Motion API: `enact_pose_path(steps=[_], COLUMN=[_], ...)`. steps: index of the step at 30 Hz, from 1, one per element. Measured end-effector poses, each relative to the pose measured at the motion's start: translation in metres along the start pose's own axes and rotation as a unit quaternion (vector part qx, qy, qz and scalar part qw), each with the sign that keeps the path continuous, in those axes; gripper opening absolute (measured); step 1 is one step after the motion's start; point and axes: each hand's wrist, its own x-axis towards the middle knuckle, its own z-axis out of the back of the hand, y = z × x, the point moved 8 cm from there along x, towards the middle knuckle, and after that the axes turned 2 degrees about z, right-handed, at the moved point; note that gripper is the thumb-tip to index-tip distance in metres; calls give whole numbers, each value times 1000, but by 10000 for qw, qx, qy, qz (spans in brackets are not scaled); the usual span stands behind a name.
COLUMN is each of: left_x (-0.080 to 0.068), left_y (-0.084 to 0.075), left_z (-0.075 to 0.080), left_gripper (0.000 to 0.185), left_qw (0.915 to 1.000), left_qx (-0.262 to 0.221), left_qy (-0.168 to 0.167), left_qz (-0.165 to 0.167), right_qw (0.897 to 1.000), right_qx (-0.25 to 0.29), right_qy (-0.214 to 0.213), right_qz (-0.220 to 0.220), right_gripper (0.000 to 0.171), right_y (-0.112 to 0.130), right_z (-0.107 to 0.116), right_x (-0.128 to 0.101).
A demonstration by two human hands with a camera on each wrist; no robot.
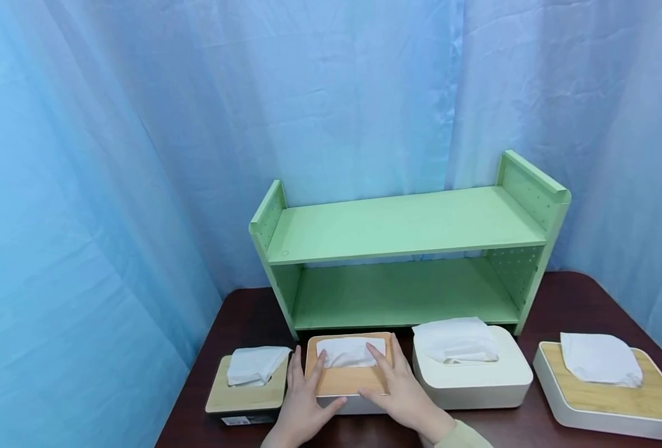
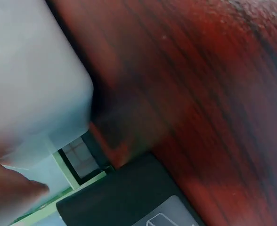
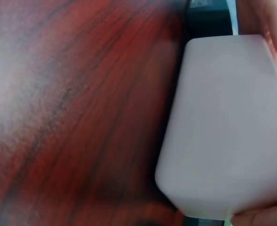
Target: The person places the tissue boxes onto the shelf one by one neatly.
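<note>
A white tissue box with a pale orange wood-look lid point(image 1: 353, 376) lies between my two hands at the front of the dark table, a white tissue standing out of its slot. My left hand point(image 1: 304, 398) rests spread over its left end, one finger along the side and another on the lid. Over the right end lies my right hand point(image 1: 402, 392), its fingers also spread, the index finger reaching to the tissue. In the right wrist view the box's smooth white wall point(image 3: 223, 127) faces the camera, with fingers point(image 3: 265, 216) at its lower corner.
Close on the left stands a black tissue box with a light wood lid point(image 1: 252, 398). An all-white tissue box point(image 1: 476, 379) is just right of my right hand, and a white one with a wood lid point(image 1: 616, 398) farther right. A green two-tier shelf point(image 1: 404, 227) stands behind.
</note>
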Motion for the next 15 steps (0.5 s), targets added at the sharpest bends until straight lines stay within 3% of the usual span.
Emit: enact_pose_path(steps=[6,15], left_x=[5,8], left_y=[10,12], left_z=[-11,-13], left_gripper=[99,103], left_qw=[9985,9980], left_qx=[-394,-478], left_qy=[311,316], left_qz=[216,266], right_qw=[9995,9987], right_qx=[94,220], right_qy=[-285,-359], right_qz=[-102,-282], right_gripper=[98,97], right_y=[-10,-14], right_z=[-5,-7], right_x=[2,5])
